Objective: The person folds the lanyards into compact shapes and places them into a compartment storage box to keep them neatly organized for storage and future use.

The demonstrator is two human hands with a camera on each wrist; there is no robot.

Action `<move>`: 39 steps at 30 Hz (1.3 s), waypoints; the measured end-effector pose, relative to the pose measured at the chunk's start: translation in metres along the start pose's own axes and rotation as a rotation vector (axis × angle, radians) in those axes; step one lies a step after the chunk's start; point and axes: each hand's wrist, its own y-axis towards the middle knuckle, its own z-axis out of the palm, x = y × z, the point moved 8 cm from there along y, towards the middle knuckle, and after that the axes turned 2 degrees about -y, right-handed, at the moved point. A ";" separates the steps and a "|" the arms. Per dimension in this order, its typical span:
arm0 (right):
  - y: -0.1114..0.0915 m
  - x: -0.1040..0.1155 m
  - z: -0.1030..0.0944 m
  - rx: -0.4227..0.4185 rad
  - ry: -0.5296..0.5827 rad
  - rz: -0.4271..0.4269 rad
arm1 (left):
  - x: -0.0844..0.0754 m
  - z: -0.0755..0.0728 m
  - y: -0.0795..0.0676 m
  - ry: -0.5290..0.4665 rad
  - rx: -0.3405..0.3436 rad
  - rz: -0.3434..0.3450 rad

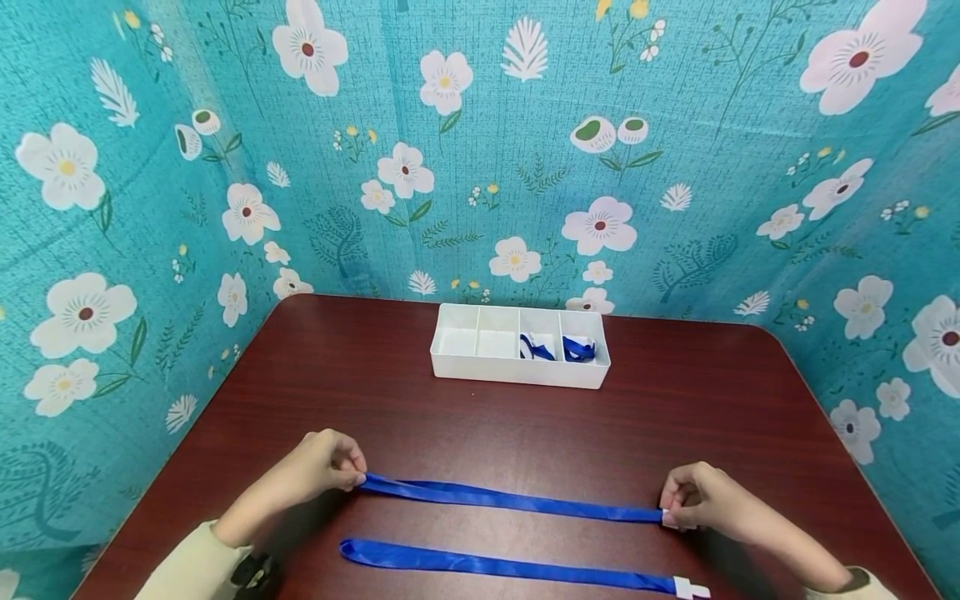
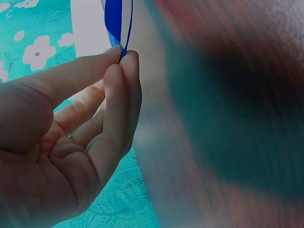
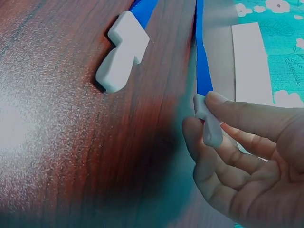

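Left grip pinches one end and right grip the white clip of a blue strap stretched across the frame's lower middle, where a loosened pinch could let it tangle with the second strap nearer the bottom edge.

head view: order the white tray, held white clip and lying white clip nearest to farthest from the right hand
1. Held white clip: pinched in the right hand
2. Lying white clip: on the table, nearer the viewer
3. White tray: farther back, left of the hand
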 end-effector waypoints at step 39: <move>0.005 0.018 -0.022 -0.017 0.155 0.038 | -0.028 -0.021 0.008 -0.023 -0.009 0.049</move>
